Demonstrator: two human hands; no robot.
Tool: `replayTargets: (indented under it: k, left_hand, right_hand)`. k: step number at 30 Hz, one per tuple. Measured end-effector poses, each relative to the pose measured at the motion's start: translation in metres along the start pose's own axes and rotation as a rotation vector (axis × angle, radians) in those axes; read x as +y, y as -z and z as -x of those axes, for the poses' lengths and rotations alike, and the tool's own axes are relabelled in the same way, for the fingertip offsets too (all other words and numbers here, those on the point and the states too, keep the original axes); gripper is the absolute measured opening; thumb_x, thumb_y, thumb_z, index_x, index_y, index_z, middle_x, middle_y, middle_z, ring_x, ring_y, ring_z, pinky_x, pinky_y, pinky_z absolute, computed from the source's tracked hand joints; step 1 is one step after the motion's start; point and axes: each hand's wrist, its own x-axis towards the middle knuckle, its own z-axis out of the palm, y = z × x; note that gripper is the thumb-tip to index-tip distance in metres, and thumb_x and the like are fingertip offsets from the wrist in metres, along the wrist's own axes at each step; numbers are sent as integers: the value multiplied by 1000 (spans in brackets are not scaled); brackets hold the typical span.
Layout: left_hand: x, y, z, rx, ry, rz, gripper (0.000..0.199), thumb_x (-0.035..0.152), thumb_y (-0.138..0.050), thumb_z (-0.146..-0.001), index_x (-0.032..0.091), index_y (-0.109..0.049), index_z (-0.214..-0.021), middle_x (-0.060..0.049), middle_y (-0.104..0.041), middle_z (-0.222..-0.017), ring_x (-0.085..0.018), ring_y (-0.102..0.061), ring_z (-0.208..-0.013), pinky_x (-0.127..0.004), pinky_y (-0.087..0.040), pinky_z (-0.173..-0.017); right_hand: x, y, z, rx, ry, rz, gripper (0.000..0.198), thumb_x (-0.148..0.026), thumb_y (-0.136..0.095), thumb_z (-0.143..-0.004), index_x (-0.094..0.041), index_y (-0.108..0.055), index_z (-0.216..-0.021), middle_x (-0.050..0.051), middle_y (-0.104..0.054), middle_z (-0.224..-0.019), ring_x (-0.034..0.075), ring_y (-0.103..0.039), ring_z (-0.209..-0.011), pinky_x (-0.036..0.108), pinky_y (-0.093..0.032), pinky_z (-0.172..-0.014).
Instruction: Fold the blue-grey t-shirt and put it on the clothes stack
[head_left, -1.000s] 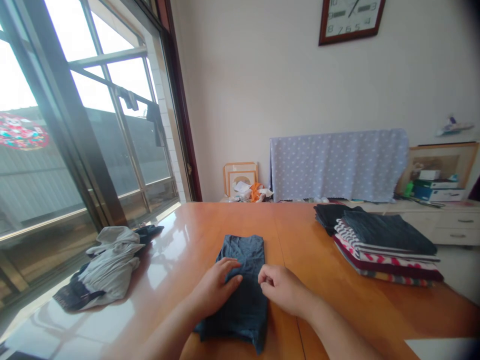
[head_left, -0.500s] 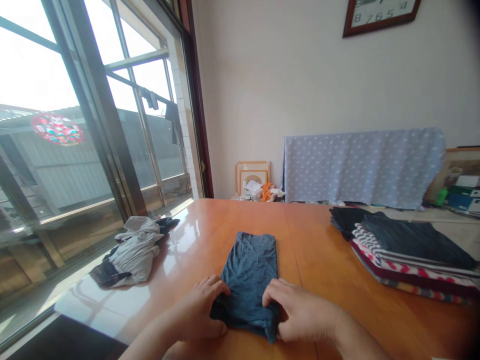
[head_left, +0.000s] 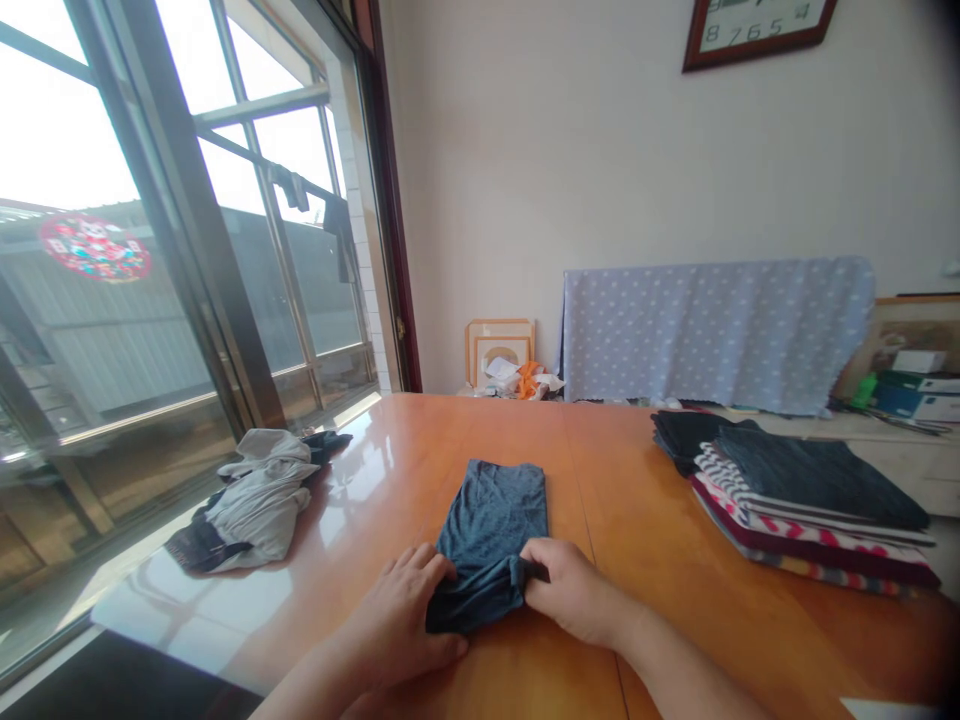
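A folded dark blue garment [head_left: 495, 520], apparently of thin knit cloth, lies on the wooden table in front of me. Its near edge is turned up, most of all at the right corner. My right hand [head_left: 566, 590] is closed on that corner, thumb and fingers pinching the cloth and raising it a little. At the near left corner my left hand [head_left: 405, 615] curls around the edge, fingertips on top of the cloth and thumb along its near side. The cloth partly hides the left fingertips' hold.
On the right stands a stack of folded clothes [head_left: 810, 500], with a black folded piece [head_left: 682, 435] beside it. Crumpled grey and dark clothes [head_left: 259, 500] lie at the table's left edge by the window. A polka-dot cloth [head_left: 705, 335] hangs behind the table [head_left: 600, 460].
My right hand has pulled the near right corner upward and slightly away from me, folding the near edge over. My left hand stays at the left corner. The view has shifted slightly.
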Motion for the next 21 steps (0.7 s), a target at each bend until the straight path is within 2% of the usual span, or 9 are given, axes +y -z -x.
replayTargets:
  k: [3, 5, 10, 14, 17, 21]
  left_hand:
    - [2, -4, -1, 25, 20, -26, 49, 44, -74, -70, 28, -62, -115, -7, -61, -119, -31, -56, -114, -40, -44, -97]
    - [4, -8, -2, 44, 34, -54, 41, 38, -68, -75, 28, -62, -114, -8, -62, -119, -31, -56, -113, -41, -43, -97]
    - [6, -17, -6, 106, 62, -145, 37, 18, -53, -74, 25, -61, -110, -9, -66, -114, -30, -58, -110, -44, -41, -97]
    - [5, -14, -8, 162, 58, -114, 34, 16, -52, -73, 25, -62, -104, -8, -67, -115, -30, -58, -111, -45, -41, -98]
    - [10, -1, -5, 167, -8, -46, 32, 14, -52, -70, 26, -61, -98, -6, -67, -115, -28, -59, -110, -41, -42, -98]
    - [24, 20, 7, 52, -80, -23, 23, 12, -49, -66, 27, -57, -81, -1, -67, -88, -23, -61, -91, -36, -44, -91]
  right_hand:
    - [8, 1, -7, 0, -77, -211, 6, -24, -60, -78, -19, -58, -77, -5, -55, -69, 11, -47, -67, 22, -35, -62]
    - [10, 2, -8, 6, -84, -277, 7, -25, -62, -77, -19, -58, -77, -5, -54, -70, 11, -45, -67, 22, -36, -63]
    - [6, 4, -8, 43, -56, -326, 9, -26, -63, -79, -18, -58, -79, -6, -51, -70, 11, -43, -67, 22, -35, -63]
    - [-1, 9, -6, 71, -12, -291, 10, -28, -64, -80, -18, -60, -80, -5, -53, -73, 12, -45, -71, 22, -36, -65]
    - [-8, 17, -1, 7, -7, -300, 11, -28, -65, -81, -18, -61, -81, -5, -52, -72, 11, -43, -70, 22, -35, -64]
    - [-15, 33, 10, -178, -49, -385, 13, -28, -69, -79, -18, -62, -83, -6, -51, -70, 10, -42, -67, 21, -34, -63]
